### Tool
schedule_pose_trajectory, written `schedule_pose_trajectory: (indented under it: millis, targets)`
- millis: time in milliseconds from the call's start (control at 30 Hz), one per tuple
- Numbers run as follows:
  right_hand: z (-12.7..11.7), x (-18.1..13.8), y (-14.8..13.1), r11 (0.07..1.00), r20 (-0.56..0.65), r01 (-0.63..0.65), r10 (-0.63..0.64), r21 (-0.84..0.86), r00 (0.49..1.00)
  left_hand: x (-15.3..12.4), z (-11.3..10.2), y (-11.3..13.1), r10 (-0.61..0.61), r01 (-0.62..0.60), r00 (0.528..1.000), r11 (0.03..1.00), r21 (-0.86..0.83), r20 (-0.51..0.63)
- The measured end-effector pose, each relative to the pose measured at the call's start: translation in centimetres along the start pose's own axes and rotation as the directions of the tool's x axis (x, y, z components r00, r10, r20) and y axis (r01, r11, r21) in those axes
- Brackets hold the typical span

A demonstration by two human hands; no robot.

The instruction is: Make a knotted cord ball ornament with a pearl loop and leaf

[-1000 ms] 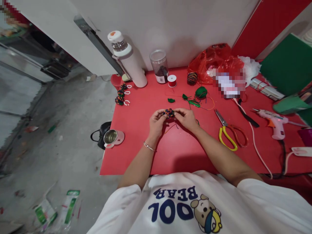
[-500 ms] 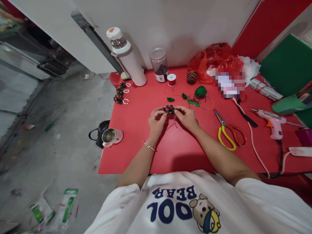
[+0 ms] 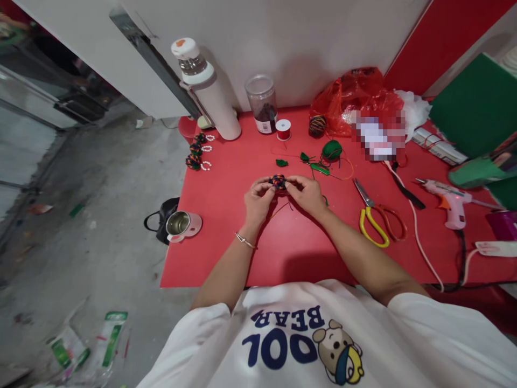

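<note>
A small multicoloured crocheted flower (image 3: 278, 181) is pinched between my two hands above the red table. My left hand (image 3: 258, 198) grips its left side, thumb and fingers pressed together. On its right side my right hand (image 3: 304, 192) pinches it likewise. Loose yarn ends hang below the flower. Just beyond my hands lie a green crocheted leaf (image 3: 281, 163), a green crochet hook (image 3: 320, 169) and a ball of green yarn (image 3: 332, 150). Several similar dark crocheted pieces with pearl loops (image 3: 205, 148) line the table's left edge.
Scissors (image 3: 374, 218) and a pink glue gun (image 3: 450, 200) with cables lie to the right. A metal cup (image 3: 183, 225) stands near the left edge. At the back are a white thermos (image 3: 212, 94), a clear jar (image 3: 262, 105), a ribbon spool (image 3: 283, 130) and a red bag (image 3: 347, 99).
Both hands keep hold of the flower, which seems slightly turned between the fingers. The whole view has shifted a little; the other things stay in place.
</note>
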State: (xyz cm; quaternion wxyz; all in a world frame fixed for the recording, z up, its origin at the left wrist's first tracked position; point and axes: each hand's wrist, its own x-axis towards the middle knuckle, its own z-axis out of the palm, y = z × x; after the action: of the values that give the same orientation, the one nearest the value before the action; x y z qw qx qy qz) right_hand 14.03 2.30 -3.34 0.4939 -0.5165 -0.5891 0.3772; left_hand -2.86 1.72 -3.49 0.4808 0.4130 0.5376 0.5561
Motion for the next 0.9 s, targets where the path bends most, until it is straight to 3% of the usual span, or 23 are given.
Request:
schedule_pose_trajectory:
  millis: [233,600,900]
  targets:
    - [-0.04,0.13,0.05,0.999,-0.022,-0.011,0.010,-0.044,1.000,-0.13,0.22,0.49,0.022,-0.022,0.999,1.000,0.000,-0.025]
    - [0.07,0.12,0.10,0.999,-0.043,-0.041,0.041,-0.001,0.998,-0.19,0.25,0.61,-0.048,0.047,0.999,0.995,-0.088,-0.011]
    - [0.03,-0.05,-0.46,0.997,0.034,-0.048,0.046,0.062,0.998,0.00,0.09,0.70,-0.098,0.110,0.993,0.965,-0.237,0.063]
